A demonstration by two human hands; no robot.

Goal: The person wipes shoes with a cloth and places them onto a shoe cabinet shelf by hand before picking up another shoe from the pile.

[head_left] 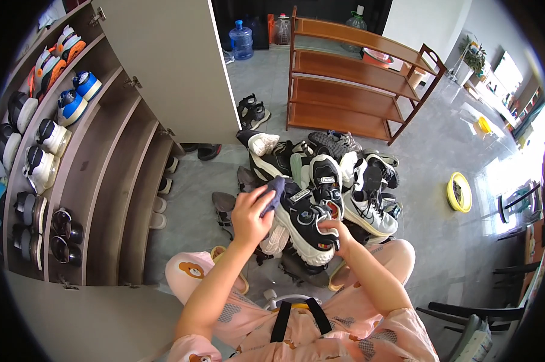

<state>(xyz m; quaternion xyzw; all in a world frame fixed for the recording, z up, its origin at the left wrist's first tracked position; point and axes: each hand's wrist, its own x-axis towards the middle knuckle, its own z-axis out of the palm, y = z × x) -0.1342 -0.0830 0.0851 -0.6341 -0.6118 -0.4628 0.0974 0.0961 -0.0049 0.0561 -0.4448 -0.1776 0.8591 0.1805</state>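
Observation:
A black and white sneaker [305, 226] with a chunky white sole is held by the heel in my right hand [337, 236]. Its toe points away and to the left. My left hand [252, 217] grips a bunched dark blue cloth [273, 196], close to the left side of that sneaker. Just beyond it, a similar black sneaker [326, 181] rests on a heap of shoes. In the same heap, a white sneaker with black marks [372, 208] lies to the right. A grey shoe [223, 205] sits at the heap's left side.
On the left stands an open shoe cabinet [106, 130] with several pairs on its shelves. A brown wooden rack [351, 90] stands beyond the heap. Black sandals [253, 112] lie by the cabinet door [176, 66]. A yellow basin [459, 193] is on the floor at right, near dark chairs.

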